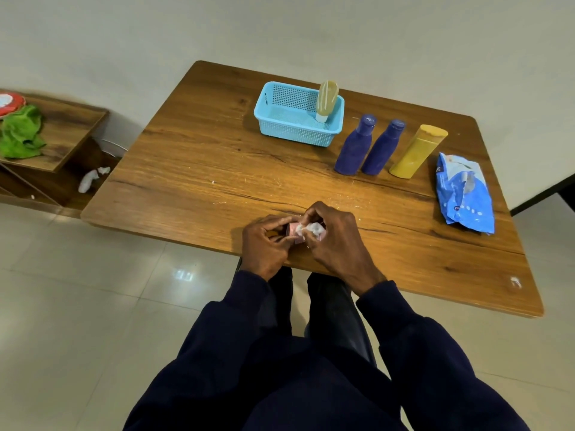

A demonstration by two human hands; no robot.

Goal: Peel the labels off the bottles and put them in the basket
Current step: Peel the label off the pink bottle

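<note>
Near the table's front edge, my left hand [268, 242] grips a small pink bottle [293, 229] lying sideways, mostly hidden by my fingers. My right hand [334, 241] pinches a crumpled white piece [312, 229] against that bottle; whether it is a label or a wipe I cannot tell. A light blue basket [273, 119] stands at the back of the table with a pale yellow-green tube [326, 99] upright in its right corner. Two dark blue bottles [354, 147] [382, 149] and a yellow bottle [415, 152] stand in a row to the basket's right.
A blue wipes packet [463, 194] lies near the wooden table's [202, 169] right edge. White scraps dot the tabletop in front of the bottles. A low wooden shelf [62, 132] on the left holds a green cloth [21, 132]. White tissue [90, 178] lies beside it.
</note>
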